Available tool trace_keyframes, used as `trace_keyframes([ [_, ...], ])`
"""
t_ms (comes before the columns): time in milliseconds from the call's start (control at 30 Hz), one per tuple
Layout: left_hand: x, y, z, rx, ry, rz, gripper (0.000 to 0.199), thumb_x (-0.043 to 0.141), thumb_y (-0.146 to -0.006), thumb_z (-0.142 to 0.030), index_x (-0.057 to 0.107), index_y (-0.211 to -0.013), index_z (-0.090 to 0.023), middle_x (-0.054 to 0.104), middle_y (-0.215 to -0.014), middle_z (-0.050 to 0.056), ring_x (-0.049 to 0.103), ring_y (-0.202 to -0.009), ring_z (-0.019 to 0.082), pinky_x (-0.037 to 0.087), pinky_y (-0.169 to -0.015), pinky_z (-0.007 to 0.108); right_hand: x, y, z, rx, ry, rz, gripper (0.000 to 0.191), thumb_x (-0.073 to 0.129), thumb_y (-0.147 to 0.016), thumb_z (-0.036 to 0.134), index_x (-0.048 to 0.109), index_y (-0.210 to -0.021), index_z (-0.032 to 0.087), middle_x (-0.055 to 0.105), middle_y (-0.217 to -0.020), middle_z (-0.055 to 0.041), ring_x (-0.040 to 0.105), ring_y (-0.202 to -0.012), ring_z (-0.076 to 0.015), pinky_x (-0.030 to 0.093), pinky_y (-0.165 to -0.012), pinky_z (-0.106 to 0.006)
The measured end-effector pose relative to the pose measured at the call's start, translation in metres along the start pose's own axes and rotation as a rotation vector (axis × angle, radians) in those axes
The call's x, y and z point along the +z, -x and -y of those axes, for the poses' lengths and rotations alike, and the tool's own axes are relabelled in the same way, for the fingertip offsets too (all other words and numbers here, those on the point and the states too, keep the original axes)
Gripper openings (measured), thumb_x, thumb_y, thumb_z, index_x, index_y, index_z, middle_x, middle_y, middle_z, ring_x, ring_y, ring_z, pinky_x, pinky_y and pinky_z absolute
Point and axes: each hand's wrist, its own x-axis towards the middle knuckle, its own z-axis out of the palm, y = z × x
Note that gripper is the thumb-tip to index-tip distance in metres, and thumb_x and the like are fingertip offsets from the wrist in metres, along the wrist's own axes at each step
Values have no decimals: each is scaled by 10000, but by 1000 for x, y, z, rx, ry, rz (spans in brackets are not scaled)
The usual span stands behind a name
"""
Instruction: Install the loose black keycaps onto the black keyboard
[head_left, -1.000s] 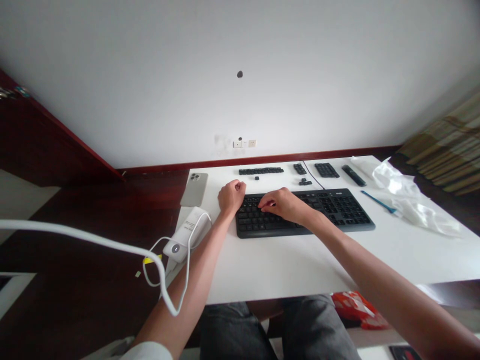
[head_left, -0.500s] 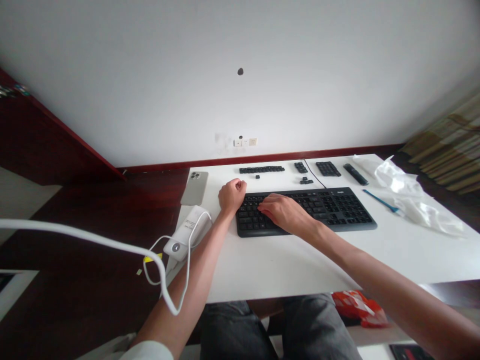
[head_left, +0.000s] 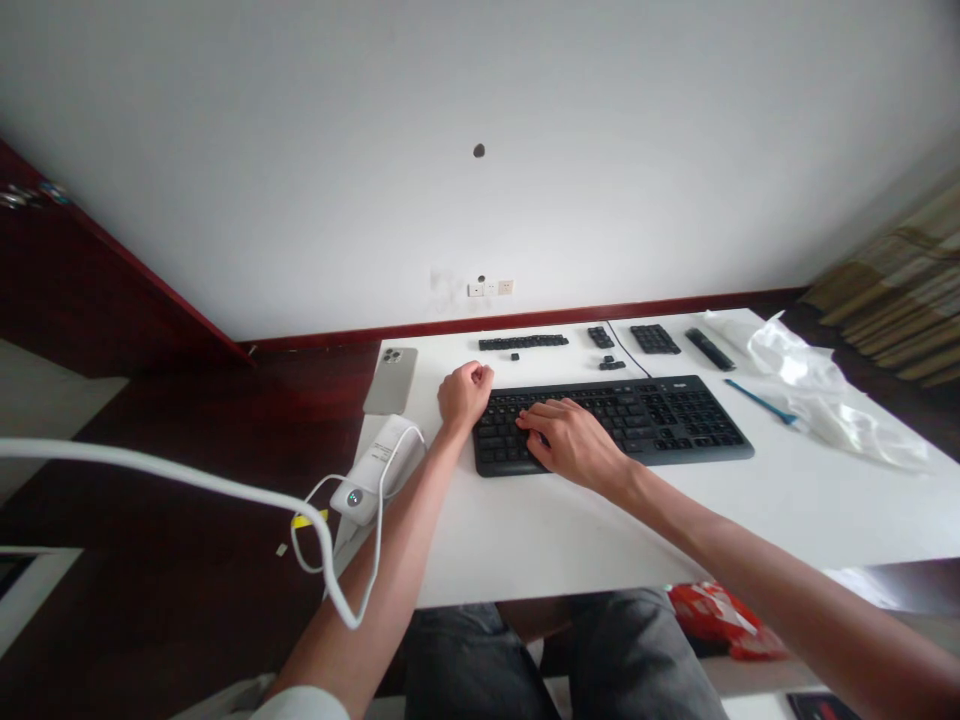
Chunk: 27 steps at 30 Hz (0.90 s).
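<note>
A black keyboard [head_left: 705, 420] lies on the white table, with dark gaps among its keys on the right part. My left hand [head_left: 463, 393] is curled closed at the keyboard's upper left corner; whatever its fingers hold, if anything, is hidden. Over the left half of the keys, my right hand [head_left: 566, 437] is bent with fingertips down on the keyboard; its fingertips are too small to show if a key is between them. Behind the keyboard lie a row of loose keycaps [head_left: 523, 342], a single keycap [head_left: 514, 357], a small group [head_left: 601, 337] and a larger block of keycaps [head_left: 655, 339].
On the table's left are a phone [head_left: 392, 380] and a white power bank [head_left: 375, 468] with a looped white cable [head_left: 187, 480]. To the right lie a black remote-like object [head_left: 709, 349], a blue tool [head_left: 761, 401] and clear plastic wrapping [head_left: 832, 400].
My right hand has turned a little and its thumb now shows apart from the fingers on the keys. My left hand stays at the keyboard's corner.
</note>
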Motion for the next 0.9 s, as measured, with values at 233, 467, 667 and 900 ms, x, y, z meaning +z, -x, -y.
trace_keyframes([
  [233,1,0,-2,-25,-16,-8,321,516,-989,-384,619,-716,-249,696,-744,20,612,-706,187,249,-628,298,-3,-12,-12,67,-174,-14,299,546,-891,100,807,-987,209,789,-1003,-38,721,-881,-196,522,-810,-297],
  [467,2,-2,-1,-30,26,-26,339,522,-989,-405,606,-701,-247,713,-752,14,641,-735,197,258,-630,299,0,-70,-63,203,-257,-282,310,585,-862,89,805,-1050,201,806,-1001,-51,705,-782,-182,545,-810,-302],
  [667,3,-2,0,-37,19,-20,336,523,-995,-406,620,-715,-248,716,-760,12,637,-725,190,277,-633,294,22,-101,-89,204,-156,-203,328,613,-854,59,801,-1096,176,802,-1068,-90,727,-810,-201,549,-859,-314],
  [900,3,-2,0,-30,13,-36,335,520,-992,-404,621,-713,-249,709,-746,11,615,-693,184,262,-627,298,28,-112,-90,249,-126,-110,249,638,-860,68,828,-971,182,812,-1037,-101,747,-894,-251,547,-910,-352],
])
